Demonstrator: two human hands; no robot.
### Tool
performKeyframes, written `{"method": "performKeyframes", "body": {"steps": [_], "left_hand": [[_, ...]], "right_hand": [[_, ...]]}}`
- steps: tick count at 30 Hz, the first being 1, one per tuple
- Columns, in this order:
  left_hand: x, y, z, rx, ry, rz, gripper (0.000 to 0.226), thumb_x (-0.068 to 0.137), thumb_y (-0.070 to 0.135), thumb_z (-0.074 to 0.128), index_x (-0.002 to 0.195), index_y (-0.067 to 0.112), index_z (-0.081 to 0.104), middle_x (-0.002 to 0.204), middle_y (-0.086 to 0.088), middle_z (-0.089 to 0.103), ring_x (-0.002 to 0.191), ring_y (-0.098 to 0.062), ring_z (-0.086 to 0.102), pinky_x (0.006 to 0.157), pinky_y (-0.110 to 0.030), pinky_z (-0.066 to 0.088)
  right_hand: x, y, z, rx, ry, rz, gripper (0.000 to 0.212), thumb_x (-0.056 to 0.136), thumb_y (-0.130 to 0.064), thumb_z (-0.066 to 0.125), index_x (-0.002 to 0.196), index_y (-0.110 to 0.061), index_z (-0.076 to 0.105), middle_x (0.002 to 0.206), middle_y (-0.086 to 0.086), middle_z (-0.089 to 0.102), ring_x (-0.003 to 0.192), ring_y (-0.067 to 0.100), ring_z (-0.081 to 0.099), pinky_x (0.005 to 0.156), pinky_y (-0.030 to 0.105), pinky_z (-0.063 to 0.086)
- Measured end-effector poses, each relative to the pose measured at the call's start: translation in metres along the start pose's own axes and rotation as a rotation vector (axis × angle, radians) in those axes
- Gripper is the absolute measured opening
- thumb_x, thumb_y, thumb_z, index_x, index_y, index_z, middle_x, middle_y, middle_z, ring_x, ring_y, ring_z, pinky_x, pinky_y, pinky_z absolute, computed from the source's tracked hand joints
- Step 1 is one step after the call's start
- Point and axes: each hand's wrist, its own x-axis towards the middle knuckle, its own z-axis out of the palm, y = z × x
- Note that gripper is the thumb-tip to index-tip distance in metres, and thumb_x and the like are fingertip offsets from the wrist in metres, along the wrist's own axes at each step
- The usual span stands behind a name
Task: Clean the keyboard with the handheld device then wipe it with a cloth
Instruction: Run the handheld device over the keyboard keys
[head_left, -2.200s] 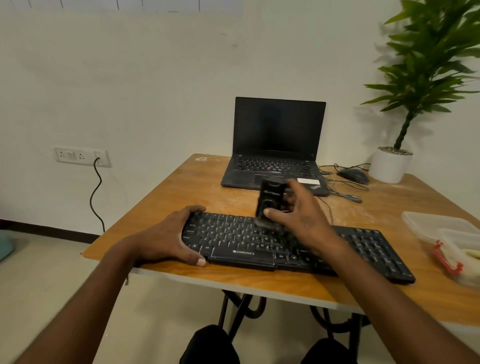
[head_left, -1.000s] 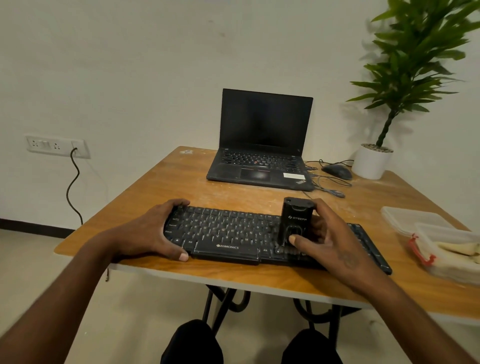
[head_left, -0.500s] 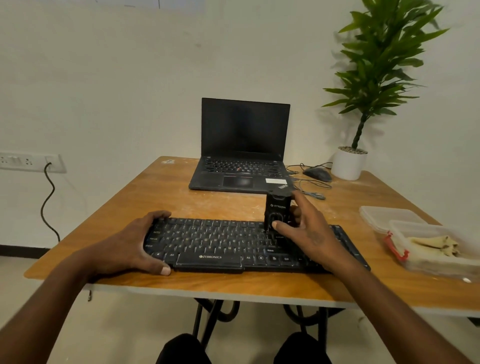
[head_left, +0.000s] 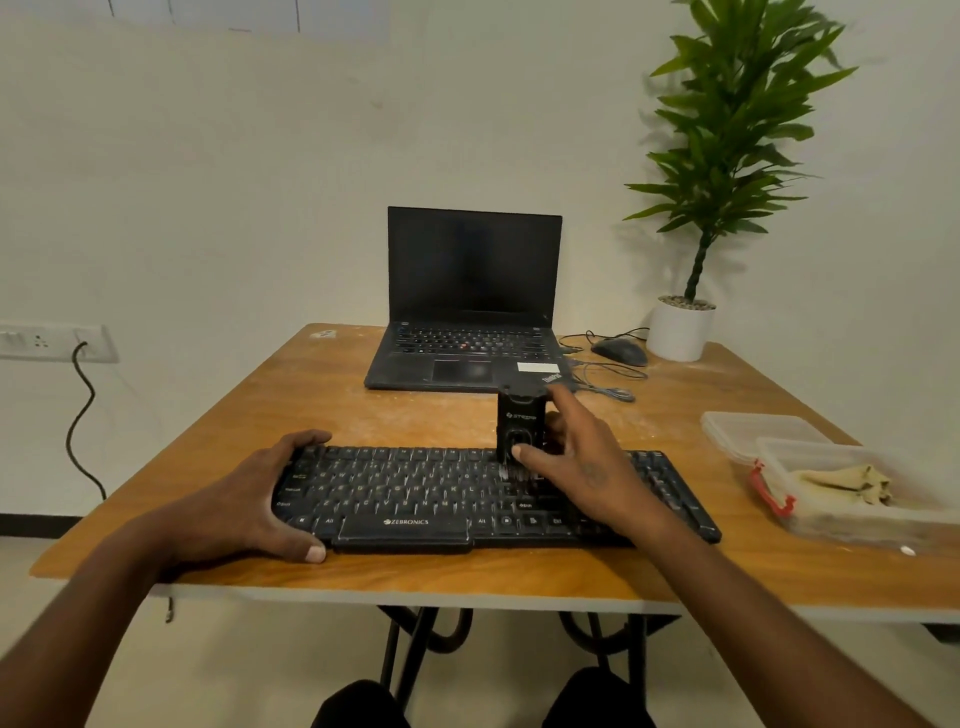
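A black keyboard (head_left: 415, 493) lies along the front edge of the wooden table (head_left: 363, 415). My left hand (head_left: 249, 499) grips its left end, thumb at the front edge and fingers curled over the back. My right hand (head_left: 582, 467) holds a small black handheld device (head_left: 521, 423) upright on the keys right of centre, thumb on its front and index finger raised behind it. The device's lower end, with pale bristles, touches the keys. A beige cloth (head_left: 852, 486) lies in a clear plastic container (head_left: 810, 525) at the right.
An open black laptop (head_left: 470, 312) stands at the back of the table, with a mouse (head_left: 621, 352) and cables beside it. A potted plant (head_left: 683, 327) is at the back right. A clear lid (head_left: 758, 431) lies behind the container. A wall socket (head_left: 52, 342) holds a black cord.
My right hand has slid the device back and forth over the keyboard's right half. It now sits near the back rows. My left hand kept its grip; the head camera shifted.
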Motion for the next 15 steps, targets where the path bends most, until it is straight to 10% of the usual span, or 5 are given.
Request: {"method": "performKeyframes", "body": {"steps": [5, 15], "left_hand": [[-0.001, 0.0, 0.0, -0.009, 0.012, -0.004, 0.122, 0.045, 0.064, 0.095, 0.142, 0.065, 0.021, 0.14, 0.02, 0.036, 0.123, -0.008, 0.047, 0.09, -0.022, 0.046], [0.002, -0.005, -0.001, 0.009, 0.041, 0.008, 0.124, 0.042, 0.067, 0.094, 0.144, 0.061, 0.024, 0.138, 0.02, 0.039, 0.121, -0.006, 0.047, 0.092, -0.025, 0.046]], "right_hand": [[0.024, 0.003, 0.008, -0.054, 0.047, 0.028, 0.057, 0.092, -0.017, 0.072, 0.14, -0.025, 0.043, 0.136, 0.001, 0.059, 0.097, -0.007, 0.054, 0.066, 0.006, 0.049], [-0.052, -0.022, 0.005, 0.074, -0.034, -0.003, 0.051, 0.09, -0.022, 0.074, 0.131, -0.037, 0.047, 0.122, -0.028, 0.058, 0.113, -0.017, 0.052, 0.082, 0.007, 0.049]]}}
